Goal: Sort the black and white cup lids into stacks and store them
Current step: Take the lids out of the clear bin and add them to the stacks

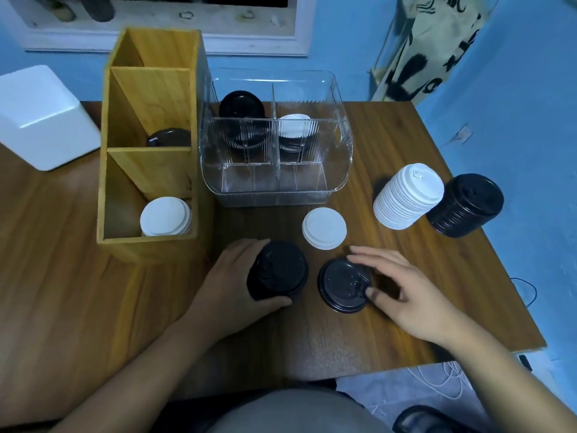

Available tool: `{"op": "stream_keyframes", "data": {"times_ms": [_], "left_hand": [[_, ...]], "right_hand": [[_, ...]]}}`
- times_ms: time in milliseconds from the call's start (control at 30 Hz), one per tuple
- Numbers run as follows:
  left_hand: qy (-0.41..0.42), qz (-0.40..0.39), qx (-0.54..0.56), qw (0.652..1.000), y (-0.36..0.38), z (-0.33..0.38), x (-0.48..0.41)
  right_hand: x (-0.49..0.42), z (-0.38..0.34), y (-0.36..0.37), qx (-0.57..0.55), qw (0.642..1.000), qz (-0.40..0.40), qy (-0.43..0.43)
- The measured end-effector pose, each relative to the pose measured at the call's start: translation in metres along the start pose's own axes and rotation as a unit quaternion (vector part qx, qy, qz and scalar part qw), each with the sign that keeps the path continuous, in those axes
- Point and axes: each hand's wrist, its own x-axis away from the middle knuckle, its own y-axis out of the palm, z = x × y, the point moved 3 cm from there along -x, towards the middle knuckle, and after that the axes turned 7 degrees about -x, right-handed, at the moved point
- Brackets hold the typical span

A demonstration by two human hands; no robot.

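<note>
Far left, the wooden rack (146,245) already holds white lids (165,217) in its front slot. Just right of it, the left hand (231,285) wraps round a short black stack (276,270) standing on the table (62,260). Beside that lies a loose black lid (342,284), with the right hand (402,292) spread over it, fingertips touching its rim without gripping. This looks like black-stacking, so next comes a pinch, a lift, and seating it squarely on the held stack.

The dark brown table (93,307) shows smooth wood grain; the yellow three-compartment box (150,245) is matt wood. The clear ribbed bin (274,195) is glossy plastic, the single black plastic lid (342,284) gleams, the lone white lid (324,228) looks matt.
</note>
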Motion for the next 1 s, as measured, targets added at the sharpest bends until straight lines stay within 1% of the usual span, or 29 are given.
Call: {"op": "stream_keyframes", "data": {"times_ms": [67, 100, 133, 167, 200, 267, 333, 367, 400, 433, 467, 500, 533, 567, 600, 633, 700, 767, 800, 833, 933, 1000], "left_hand": [[-0.002, 0.001, 0.002, 1.0, 0.0, 0.0, 0.0], [-0.003, 0.002, 0.001, 1.0, 0.0, 0.0, 0.0], [-0.003, 0.003, 0.001, 1.0, 0.0, 0.0, 0.0], [-0.001, 0.004, 0.001, 1.0, 0.0, 0.001, 0.001], [0.002, 0.006, 0.001, 1.0, 0.0, 0.001, 0.001], [0.004, 0.008, 0.0, 1.0, 0.0, 0.001, 0.002], [0.003, 0.006, -0.002, 1.0, 0.0, 0.001, 0.002], [0.003, 0.006, -0.003, 1.0, 0.0, 0.001, 0.002], [0.003, 0.006, -0.003, 1.0, 0.0, 0.001, 0.002], [0.003, 0.007, -0.003, 1.0, 0.0, 0.001, 0.002], [0.004, 0.007, -0.002, 1.0, -0.001, 0.002, 0.002], [0.004, 0.008, 0.0, 1.0, -0.001, 0.003, 0.002], [0.004, 0.009, 0.001, 1.0, -0.001, 0.003, 0.002], [0.004, 0.011, 0.001, 1.0, -0.001, 0.002, 0.002], [0.003, 0.012, -0.001, 1.0, -0.001, 0.002, 0.002], [0.002, 0.01, -0.003, 1.0, -0.001, 0.002, 0.002], [0.0, 0.009, -0.001, 1.0, -0.001, 0.003, 0.002], [0.003, 0.013, 0.001, 1.0, -0.002, 0.004, 0.002], [0.004, 0.012, 0.001, 1.0, -0.002, 0.004, 0.002], [0.003, 0.009, -0.001, 1.0, -0.002, 0.004, 0.002], [0.001, 0.008, -0.003, 1.0, -0.003, 0.004, 0.002], [0.003, 0.011, 0.0, 1.0, -0.003, 0.005, 0.002]], "right_hand": [[0.0, -0.007, 0.006, 0.039, 0.995, -0.094, -0.01], [0.0, -0.009, 0.011, 0.091, 0.988, -0.123, -0.02], [0.0, -0.01, 0.015, 0.153, 0.979, -0.135, -0.028], [0.001, -0.011, 0.019, 0.213, 0.968, -0.129, -0.034], [0.002, -0.011, 0.022, 0.267, 0.957, -0.106, -0.031], [0.004, -0.014, 0.024, 0.36, 0.932, -0.025, 0.013], [0.003, -0.016, 0.021, 0.407, 0.91, 0.054, 0.057], [0.003, -0.016, 0.016, 0.399, 0.912, 0.073, 0.069], [0.004, -0.014, 0.011, 0.366, 0.925, 0.071, 0.069], [0.006, -0.009, 0.006, 0.306, 0.949, 0.053, 0.057], [0.008, -0.007, 0.0, 0.229, 0.972, 0.018, 0.04], [0.008, -0.004, -0.006, 0.161, 0.986, -0.03, 0.025], [0.007, -0.003, -0.01, 0.119, 0.99, -0.08, 0.017], [0.006, -0.001, -0.012, 0.107, 0.987, -0.123, 0.017], [0.005, 0.002, -0.012, 0.116, 0.982, -0.149, 0.016], [0.004, 0.006, -0.012, 0.138, 0.978, -0.153, 0.012], [-0.001, 0.006, -0.011, 0.22, 0.969, -0.115, 0.0], [-0.005, 0.001, -0.009, 0.326, 0.943, -0.072, 0.006], [-0.005, -0.001, -0.006, 0.346, 0.936, -0.061, 0.007], [-0.005, -0.001, -0.003, 0.336, 0.94, -0.06, 0.002], [-0.003, 0.002, 0.005, 0.224, 0.97, -0.091, -0.023], [-0.003, 0.005, 0.007, 0.195, 0.976, -0.095, -0.04]]}}
